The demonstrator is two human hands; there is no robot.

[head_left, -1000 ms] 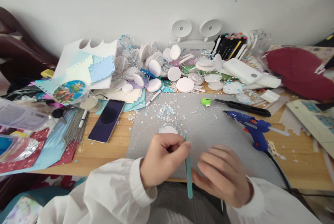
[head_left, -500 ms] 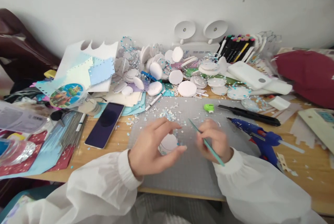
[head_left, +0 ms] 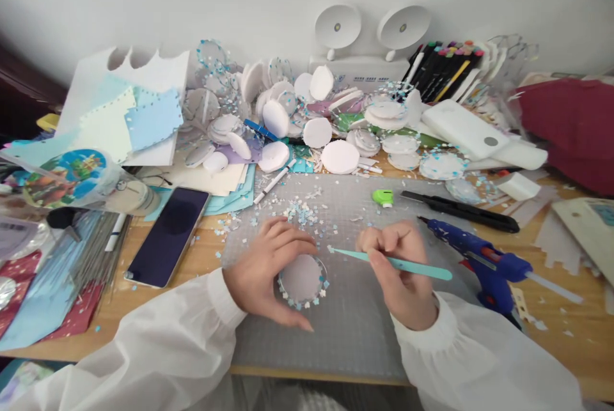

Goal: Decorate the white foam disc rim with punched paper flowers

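Observation:
My right hand [head_left: 400, 264] is closed on teal tweezers [head_left: 426, 269], whose thin tip points left. A tiny pale star-like piece sits at that tip. Fingers and thumb spread apart, my left hand [head_left: 268, 270] curves around the left side of a white round disc [head_left: 303, 278]; I cannot tell whether it touches the disc. Small blue and white stars line the disc's lower and right rim. Loose small stars [head_left: 304, 213] lie scattered beyond the hand on the grey cutting mat [head_left: 350, 334].
A phone [head_left: 169, 235] lies to the left. On the right are a blue glue gun [head_left: 480, 251], a black utility knife [head_left: 460, 209] and a small green object [head_left: 383, 197]. Piled white discs [head_left: 340, 156] and a twin-headed lamp [head_left: 338, 27] stand along the wall.
My right hand has turned the tweezers nearly level, tip toward the disc. My left hand has shifted left and nearer, uncovering more of the disc. The camera view has tilted down slightly.

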